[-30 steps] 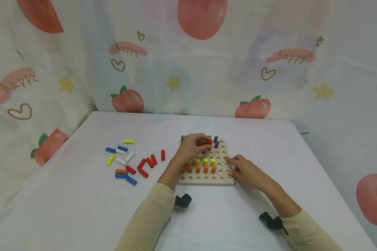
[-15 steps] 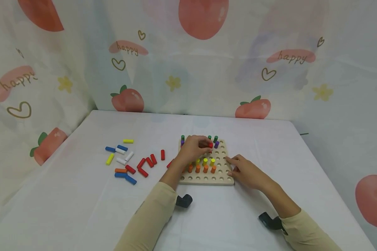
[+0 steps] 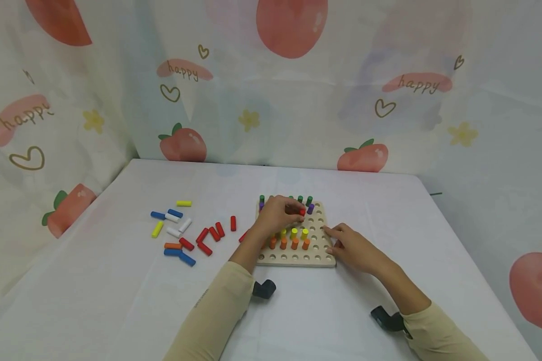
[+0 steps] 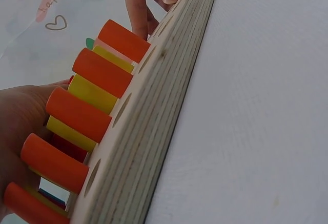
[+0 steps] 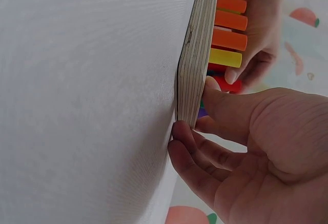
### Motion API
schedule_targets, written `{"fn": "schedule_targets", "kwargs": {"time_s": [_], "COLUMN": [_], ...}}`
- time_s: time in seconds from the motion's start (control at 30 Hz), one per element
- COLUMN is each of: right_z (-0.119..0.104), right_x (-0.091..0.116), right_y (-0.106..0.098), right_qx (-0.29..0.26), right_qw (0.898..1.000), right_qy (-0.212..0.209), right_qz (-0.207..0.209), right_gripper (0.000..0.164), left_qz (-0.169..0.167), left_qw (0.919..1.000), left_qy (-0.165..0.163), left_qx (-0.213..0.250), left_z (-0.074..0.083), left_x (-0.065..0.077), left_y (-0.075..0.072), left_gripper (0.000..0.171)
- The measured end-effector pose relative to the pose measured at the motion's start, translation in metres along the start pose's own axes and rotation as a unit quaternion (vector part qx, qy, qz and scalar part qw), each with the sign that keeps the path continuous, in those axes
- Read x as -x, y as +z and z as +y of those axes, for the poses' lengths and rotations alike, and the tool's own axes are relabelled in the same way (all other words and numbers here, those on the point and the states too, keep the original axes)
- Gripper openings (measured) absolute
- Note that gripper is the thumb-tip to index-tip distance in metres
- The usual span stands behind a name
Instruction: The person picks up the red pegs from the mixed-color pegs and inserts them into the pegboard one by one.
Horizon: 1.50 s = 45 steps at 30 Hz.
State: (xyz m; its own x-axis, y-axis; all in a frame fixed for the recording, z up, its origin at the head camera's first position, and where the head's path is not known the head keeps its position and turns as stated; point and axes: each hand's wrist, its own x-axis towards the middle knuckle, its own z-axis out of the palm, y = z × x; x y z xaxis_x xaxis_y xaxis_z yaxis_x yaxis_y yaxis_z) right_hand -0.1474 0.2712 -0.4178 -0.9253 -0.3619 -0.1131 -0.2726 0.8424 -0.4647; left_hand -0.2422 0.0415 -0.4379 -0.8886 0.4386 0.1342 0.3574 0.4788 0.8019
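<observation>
A wooden pegboard (image 3: 318, 259) lies on the white table with upright pegs in rows. My left hand (image 3: 275, 216) reaches over its middle and pinches a red peg (image 3: 302, 212) between thumb and fingers; whether the peg sits in a hole I cannot tell. Orange pegs (image 4: 104, 72) and yellow pegs (image 3: 294, 233) stand on the near side of that hand, a purple peg (image 3: 310, 208) and green pegs (image 3: 309, 200) beyond it. My right hand (image 5: 266, 142) holds the board's right edge, thumb on the top and fingers against the side. Some pegs are hidden behind the left hand.
Left of the board lie loose pegs: several red ones (image 3: 214, 233), white ones (image 3: 185, 224), blue ones (image 3: 187, 258), yellow ones (image 3: 157, 229) and an orange one (image 3: 173, 246). A patterned cloth (image 3: 298, 115) hangs behind the white table (image 3: 117, 301).
My left hand has shifted slightly down and toward me with the red peg, which now sits lower over the board. The right hand stays at the board's edge.
</observation>
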Motion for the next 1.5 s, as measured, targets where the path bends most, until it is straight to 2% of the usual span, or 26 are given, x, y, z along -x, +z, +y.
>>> {"fn": "schedule_targets", "kwargs": {"time_s": [0.57,1.27,1.5], "right_z": [-0.0031,-0.0034,-0.0032], "right_x": [0.0011,0.0016,0.0010], "right_y": [-0.0005,0.0003,0.0004], "right_qx": [0.008,0.004,0.009], "right_qw": [1.000,1.000,1.000], "right_qy": [-0.014,-0.012,-0.011], "right_qz": [0.005,0.005,0.007], "right_gripper": [0.057,0.058,0.058], "left_qz": [-0.002,-0.003,-0.001], "left_qw": [0.9989,0.9983,0.9982], "left_qy": [-0.003,-0.008,0.001], "left_qx": [-0.048,-0.057,-0.059], "left_z": [-0.0006,-0.0028,-0.0027], "left_x": [0.0009,0.0004,0.0005], "left_y": [0.0018,0.0031,0.0029], "left_gripper": [0.022,0.023,0.023]}}
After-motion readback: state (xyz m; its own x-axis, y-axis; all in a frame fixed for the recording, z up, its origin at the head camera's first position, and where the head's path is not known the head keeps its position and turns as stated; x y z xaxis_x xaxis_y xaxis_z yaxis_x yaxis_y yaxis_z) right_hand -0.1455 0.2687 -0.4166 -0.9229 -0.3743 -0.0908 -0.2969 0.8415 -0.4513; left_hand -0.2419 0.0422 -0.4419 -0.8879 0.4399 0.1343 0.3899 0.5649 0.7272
